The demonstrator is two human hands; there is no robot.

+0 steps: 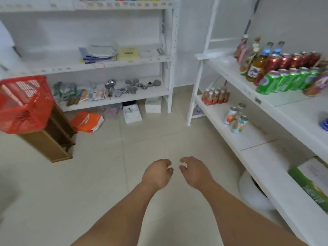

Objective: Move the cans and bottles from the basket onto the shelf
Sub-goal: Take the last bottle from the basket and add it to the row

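Open tiled floor (106,174) lay ahead, both hands low over it, holding nothing. Left: red basket (24,103) sat on a wooden stand (53,139), its open top reachable from above. Right: white shelf (248,139); upper tier crowded at the far end by bottles (255,63), red cans (292,61) and green cans (284,80), near end bare. Lower tier had three cans (237,119) and a green carton (312,181), open board between.

Bright, even indoor light, faint shadows, overall motion blur, wide-angle bending at edges.
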